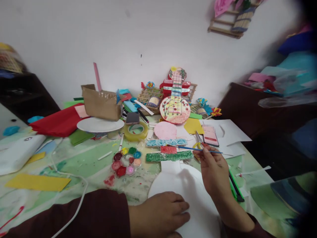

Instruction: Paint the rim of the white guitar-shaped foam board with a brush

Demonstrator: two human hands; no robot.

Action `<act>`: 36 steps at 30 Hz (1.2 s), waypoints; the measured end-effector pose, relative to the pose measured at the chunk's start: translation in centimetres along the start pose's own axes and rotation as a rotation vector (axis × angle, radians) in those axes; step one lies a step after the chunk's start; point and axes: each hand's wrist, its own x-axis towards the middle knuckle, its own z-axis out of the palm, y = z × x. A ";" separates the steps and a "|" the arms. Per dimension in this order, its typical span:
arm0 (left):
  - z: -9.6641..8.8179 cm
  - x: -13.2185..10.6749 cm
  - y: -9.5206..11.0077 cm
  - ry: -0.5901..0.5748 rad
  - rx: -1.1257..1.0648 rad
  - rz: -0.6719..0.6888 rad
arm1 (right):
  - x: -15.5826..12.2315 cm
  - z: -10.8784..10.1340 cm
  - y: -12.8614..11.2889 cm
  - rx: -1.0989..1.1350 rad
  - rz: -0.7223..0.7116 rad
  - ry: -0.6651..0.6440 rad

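My left hand (164, 211) lies flat on a white round-ended cutout (190, 195), fingers stretched out. A thin blue paintbrush (195, 149) is pinched in my right hand (214, 165). Its tip points left, at the cutout's far end, near a red painted section (168, 149). Two painted strips cross there: a blue-and-white one (166, 142) and a green one (170, 156). Beyond them is a pale pink round end (165, 130). Left of the cutout sits a flower-shaped paint palette (126, 161) with several colours in its wells.
A finished-looking painted guitar shape (175, 109) leans at the wall. Scissors (198, 137) and a phone (210, 135) lie beyond my right hand, a green cutter (236, 188) beside its wrist. Tape (126, 132), a cardboard box (101, 104) and a white cable (83, 195) are leftward.
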 end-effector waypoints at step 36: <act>-3.7 -7.5 3.4 0.438 0.361 -0.354 | -5.2 -0.4 -1.6 -0.454 -0.183 -0.117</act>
